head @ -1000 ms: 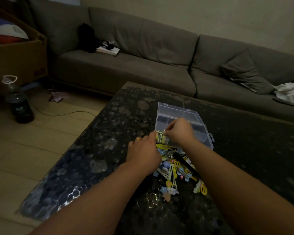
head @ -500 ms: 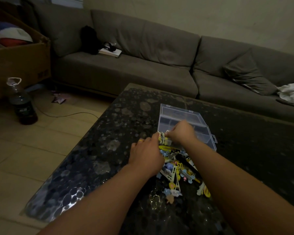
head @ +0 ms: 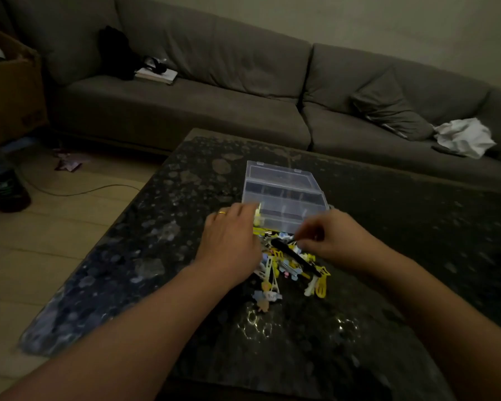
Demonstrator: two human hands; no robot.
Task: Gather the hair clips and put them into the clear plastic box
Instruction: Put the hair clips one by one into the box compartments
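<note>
A clear plastic box (head: 284, 198) is set open near the middle of the dark speckled table (head: 128, 256), its lid laid back at 12 o'clock and its divided tray toward the person. Just at 6 o'clock from the box a heap of hair clips (head: 289, 267) is spread on the table (mostly yellow, pale blue and white, with one long black clip lying slantwise across the top).

The left hand (head: 229, 241) is placed at 9 o'clock of the heap, with a ring worn on one finger; a small pale yellow clip (head: 257, 213) is pinched at its fingertips, right against the near left corner of the box. The right hand (head: 336, 235) is held at 3 o'clock of the heap, its fingers curled down over the upper end of the black clip; whether anything is actually gripped there cannot be told in the dim light.

Beyond the table a grey sofa (head: 214, 96) is seen, and a dark bottle (head: 3, 183) is stood on the floor at 9 o'clock.
</note>
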